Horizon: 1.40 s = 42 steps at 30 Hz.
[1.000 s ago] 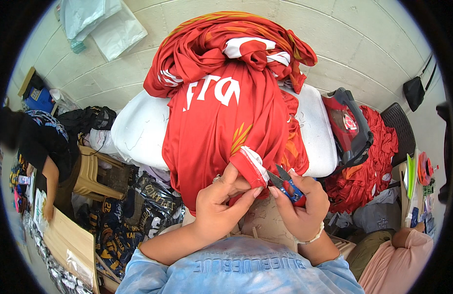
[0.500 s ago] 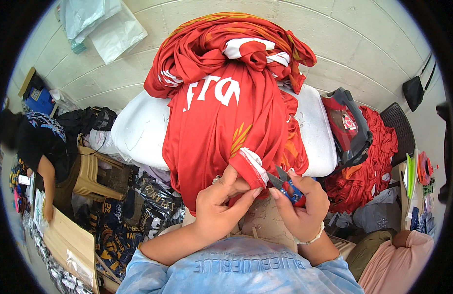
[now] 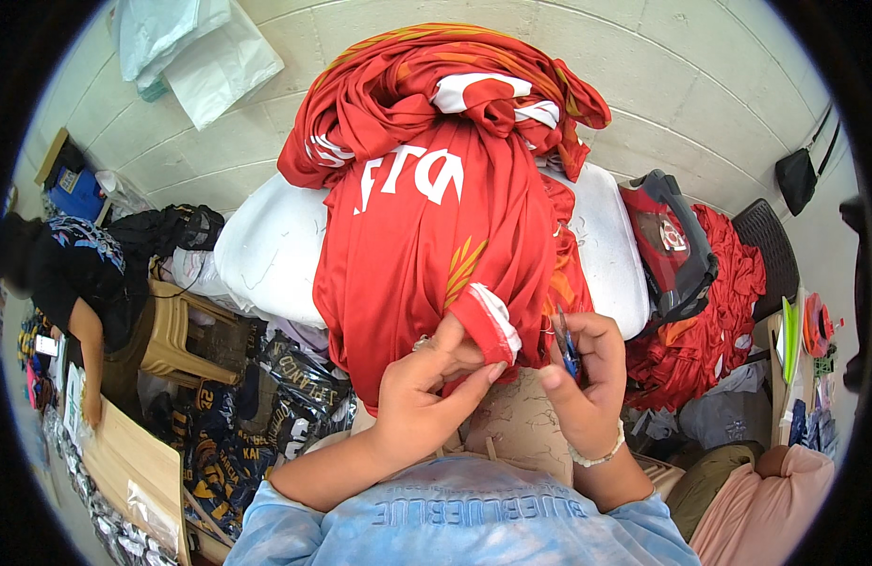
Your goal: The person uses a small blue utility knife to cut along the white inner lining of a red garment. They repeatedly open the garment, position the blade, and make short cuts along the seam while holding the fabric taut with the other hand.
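Note:
A red jersey (image 3: 398, 264) with white lettering and a gold leaf print hangs over a white padded surface (image 3: 266, 245) before me. My left hand (image 3: 422, 391) pinches its folded red-and-white edge (image 3: 492, 325) between thumb and fingers, with white lining showing at the opening. To the right, my right hand (image 3: 591, 396) grips small blue thread snips (image 3: 568, 351), their blades pointing away from me. A small gap separates the snips from the fabric edge.
More red garments (image 3: 436, 85) are heaped at the far side against the wall (image 3: 662, 85). A red and grey bag (image 3: 667, 241) and red cloth (image 3: 738, 274) lie at right. At left, a person in black (image 3: 87, 283) is beside a tan plastic stool (image 3: 176, 344).
My right hand has drawn the snips slightly right, away from the fabric edge, and turned them so the blades point up the picture. My left hand keeps its pinch.

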Available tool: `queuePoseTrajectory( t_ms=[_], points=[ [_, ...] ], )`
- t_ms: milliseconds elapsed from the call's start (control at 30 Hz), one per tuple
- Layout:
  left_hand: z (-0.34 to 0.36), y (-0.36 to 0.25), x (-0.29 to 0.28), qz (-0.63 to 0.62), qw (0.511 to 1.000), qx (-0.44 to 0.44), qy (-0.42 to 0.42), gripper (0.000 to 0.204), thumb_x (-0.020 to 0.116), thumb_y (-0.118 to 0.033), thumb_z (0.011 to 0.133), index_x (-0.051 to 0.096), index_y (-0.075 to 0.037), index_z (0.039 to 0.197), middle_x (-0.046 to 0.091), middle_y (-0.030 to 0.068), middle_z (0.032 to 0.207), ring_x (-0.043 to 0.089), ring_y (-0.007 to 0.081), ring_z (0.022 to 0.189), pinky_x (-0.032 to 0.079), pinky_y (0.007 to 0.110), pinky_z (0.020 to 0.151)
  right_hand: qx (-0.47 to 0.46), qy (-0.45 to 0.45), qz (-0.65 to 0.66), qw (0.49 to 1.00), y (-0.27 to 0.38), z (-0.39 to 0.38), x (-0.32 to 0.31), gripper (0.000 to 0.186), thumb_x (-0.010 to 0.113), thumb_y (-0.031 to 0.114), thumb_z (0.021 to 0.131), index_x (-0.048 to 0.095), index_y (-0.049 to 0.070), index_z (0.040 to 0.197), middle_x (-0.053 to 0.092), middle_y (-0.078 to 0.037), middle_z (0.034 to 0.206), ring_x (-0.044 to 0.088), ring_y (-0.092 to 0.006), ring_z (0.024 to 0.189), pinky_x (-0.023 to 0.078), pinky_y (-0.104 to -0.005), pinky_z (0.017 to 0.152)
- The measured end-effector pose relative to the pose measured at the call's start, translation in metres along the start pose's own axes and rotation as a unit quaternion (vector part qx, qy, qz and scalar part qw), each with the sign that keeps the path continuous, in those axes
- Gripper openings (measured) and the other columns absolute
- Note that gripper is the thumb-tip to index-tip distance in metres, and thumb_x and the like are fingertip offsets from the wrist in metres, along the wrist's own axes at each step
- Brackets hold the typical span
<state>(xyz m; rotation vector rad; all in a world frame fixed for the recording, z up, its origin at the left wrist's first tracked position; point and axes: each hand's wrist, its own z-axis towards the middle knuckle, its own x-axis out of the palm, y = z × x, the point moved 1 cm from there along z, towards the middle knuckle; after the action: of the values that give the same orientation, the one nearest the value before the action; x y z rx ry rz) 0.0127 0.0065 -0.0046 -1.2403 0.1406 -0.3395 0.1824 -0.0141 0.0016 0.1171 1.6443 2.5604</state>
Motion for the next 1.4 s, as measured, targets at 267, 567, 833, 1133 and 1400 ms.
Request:
queuePoseTrajectory(
  t_ms=[267, 567, 833, 1133, 1400],
  points=[
    [-0.004, 0.004, -0.007, 0.073, 0.989, 0.019, 0.125, 0.06, 0.041, 0.017, 0.082, 0.034, 0.004, 0.14, 0.059, 0.014, 0.117, 0.061, 0.0166, 0.099, 0.045, 0.026, 0.09, -0.15, 0.015, -0.247, 0.957, 0.0, 0.008, 0.01, 0.036, 0.078, -0.001, 0.066, 0.06, 0.003, 0.097, 0.054, -0.007, 0.085, 0.052, -0.0147, 0.071, 0.041, -0.0253, 0.063],
    [-0.005, 0.006, -0.002, -0.095, 0.993, -0.036, 0.061, 0.059, 0.035, 0.016, 0.085, 0.027, 0.003, 0.143, 0.051, 0.0189, 0.127, 0.059, 0.0253, 0.111, 0.045, 0.033, 0.096, 0.138, -0.008, 0.014, 0.99, -0.003, 0.009, 0.003, 0.013, 0.063, 0.008, 0.088, 0.061, 0.0, 0.098, 0.057, 0.0, 0.079, 0.048, -0.0043, 0.065, 0.037, -0.0178, 0.056],
    [-0.002, 0.003, -0.002, -0.058, 0.996, -0.024, 0.058, 0.054, 0.041, 0.011, 0.09, 0.029, 0.003, 0.142, 0.056, 0.0165, 0.117, 0.061, 0.024, 0.107, 0.047, 0.031, 0.093, 0.206, 0.007, 0.202, 0.957, -0.006, 0.009, 0.004, 0.016, 0.061, 0.016, 0.092, 0.06, 0.002, 0.1, 0.049, 0.006, 0.067, 0.038, -0.001, 0.052, 0.028, -0.0191, 0.045],
    [0.0, -0.005, -0.002, 0.055, 0.995, -0.07, 0.051, 0.05, 0.059, 0.003, 0.086, 0.043, 0.001, 0.134, 0.059, 0.0147, 0.105, 0.065, 0.0182, 0.092, 0.051, 0.027, 0.077, 0.222, 0.021, 0.179, 0.958, -0.002, 0.01, 0.003, 0.014, 0.062, 0.015, 0.091, 0.062, 0.002, 0.097, 0.054, 0.004, 0.072, 0.047, -0.0038, 0.062, 0.037, -0.0188, 0.057],
    [0.039, -0.031, -0.026, 0.26, 0.965, 0.011, 0.021, 0.017, 0.07, -0.011, 0.079, 0.057, -0.001, 0.084, 0.052, 0.0094, 0.063, 0.055, 0.015, 0.054, 0.042, 0.031, 0.05, 0.025, -0.013, 0.057, 0.998, 0.009, 0.013, -0.01, 0.013, 0.058, 0.01, 0.091, 0.061, -0.002, 0.096, 0.062, -0.004, 0.086, 0.058, -0.0078, 0.075, 0.043, -0.0203, 0.066]
  ],
)
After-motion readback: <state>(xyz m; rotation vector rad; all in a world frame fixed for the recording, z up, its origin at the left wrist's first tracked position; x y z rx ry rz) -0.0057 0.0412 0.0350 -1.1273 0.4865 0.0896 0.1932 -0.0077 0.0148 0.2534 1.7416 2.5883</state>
